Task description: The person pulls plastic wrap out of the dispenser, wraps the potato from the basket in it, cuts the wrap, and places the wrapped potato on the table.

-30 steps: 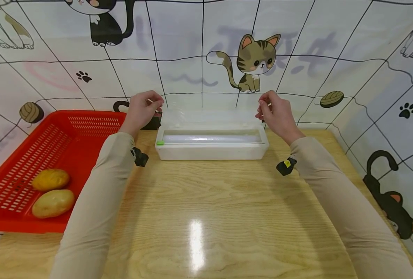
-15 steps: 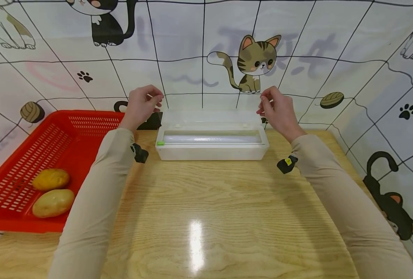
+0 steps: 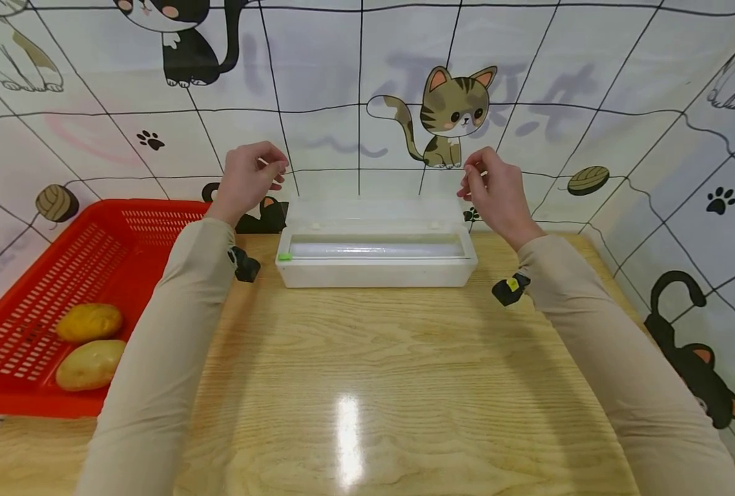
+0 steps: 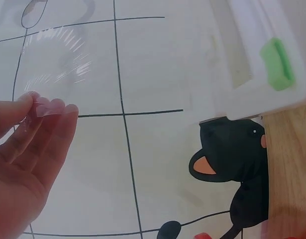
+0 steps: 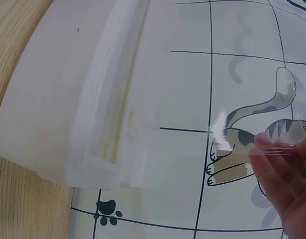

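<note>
A white plastic wrap dispenser [image 3: 376, 274] stands at the back of the table with its lid raised and a roll [image 3: 376, 249] inside. A small green piece [image 4: 278, 64] sits at its left end. Above its left side, my left hand [image 3: 249, 178] pinches clear plastic wrap [image 4: 55, 59], creased into fine lines by the fingers. On the other side my right hand [image 3: 496, 196] pinches the same kind of film [image 5: 221, 130] between thumb and fingertips. The sheet between the hands is almost invisible in the head view.
At the left, a red plastic basket [image 3: 125, 269] holds two potatoes [image 3: 91, 364]. The wooden table [image 3: 367, 365] extends in front of the dispenser. A wall covering with printed cats [image 3: 454, 117] rises right behind it and along the right side.
Both hands have risen a little, farther above the dispenser, still pinching the film. The left arm has shifted slightly leftward. Dispenser, basket and potatoes stay in place.
</note>
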### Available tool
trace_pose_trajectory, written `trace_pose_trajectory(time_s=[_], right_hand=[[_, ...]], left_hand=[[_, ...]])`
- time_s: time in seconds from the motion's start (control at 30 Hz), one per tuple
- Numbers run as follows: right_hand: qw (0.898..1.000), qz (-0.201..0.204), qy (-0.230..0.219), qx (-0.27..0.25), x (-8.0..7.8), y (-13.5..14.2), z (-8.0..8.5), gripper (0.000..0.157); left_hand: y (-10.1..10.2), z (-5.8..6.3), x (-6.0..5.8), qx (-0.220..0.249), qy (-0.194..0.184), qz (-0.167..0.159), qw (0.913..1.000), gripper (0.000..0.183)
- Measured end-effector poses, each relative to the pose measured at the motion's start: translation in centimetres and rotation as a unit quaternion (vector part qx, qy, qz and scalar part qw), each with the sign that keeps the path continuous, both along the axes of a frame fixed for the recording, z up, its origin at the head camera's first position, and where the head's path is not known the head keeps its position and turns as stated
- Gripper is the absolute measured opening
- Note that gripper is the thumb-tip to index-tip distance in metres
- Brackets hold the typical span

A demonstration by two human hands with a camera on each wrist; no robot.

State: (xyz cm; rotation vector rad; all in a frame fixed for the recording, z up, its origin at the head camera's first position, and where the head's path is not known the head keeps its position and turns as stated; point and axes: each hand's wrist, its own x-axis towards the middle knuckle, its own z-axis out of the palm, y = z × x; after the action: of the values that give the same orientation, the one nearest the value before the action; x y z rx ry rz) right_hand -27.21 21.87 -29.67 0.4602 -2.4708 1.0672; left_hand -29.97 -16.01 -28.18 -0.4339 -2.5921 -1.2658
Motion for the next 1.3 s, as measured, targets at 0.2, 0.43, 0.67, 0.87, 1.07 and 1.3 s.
trace_pose_trajectory(time_s=[0.2, 0.43, 0.67, 0.87, 1.07, 1.3], right_hand=[[1.000, 0.001, 0.023, 0.013, -0.3, -0.1, 0.5, 0.017], [0.999, -0.004, 0.036, 0.035, -0.5, -0.2, 1.1, 0.017], [0.997, -0.026, 0.035, 0.066, -0.4, -0.3, 2.1, 0.018], [0.994, -0.045, 0.033, 0.096, -0.1, -0.3, 2.8, 0.022], [0.991, -0.061, 0.045, 0.110, -0.4, -0.6, 3.6, 0.024], [0.988, -0.075, 0.063, 0.115, -0.4, -0.6, 4.5, 0.023]], left_hand=[[-0.1, 0.8, -0.2, -0.007, 0.017, 0.002, 0.9998, 0.015], [0.0, 1.2, -0.2, -0.009, 0.013, 0.013, 0.9998, 0.017], [0.0, 1.8, 0.0, -0.013, 0.012, 0.016, 0.9997, 0.018], [0.0, 2.4, 0.0, -0.019, 0.018, 0.017, 0.9995, 0.017], [0.2, 4.0, -0.3, -0.034, 0.016, 0.011, 0.9992, 0.017], [0.2, 5.4, -0.5, -0.039, -0.002, 0.013, 0.9992, 0.019]])
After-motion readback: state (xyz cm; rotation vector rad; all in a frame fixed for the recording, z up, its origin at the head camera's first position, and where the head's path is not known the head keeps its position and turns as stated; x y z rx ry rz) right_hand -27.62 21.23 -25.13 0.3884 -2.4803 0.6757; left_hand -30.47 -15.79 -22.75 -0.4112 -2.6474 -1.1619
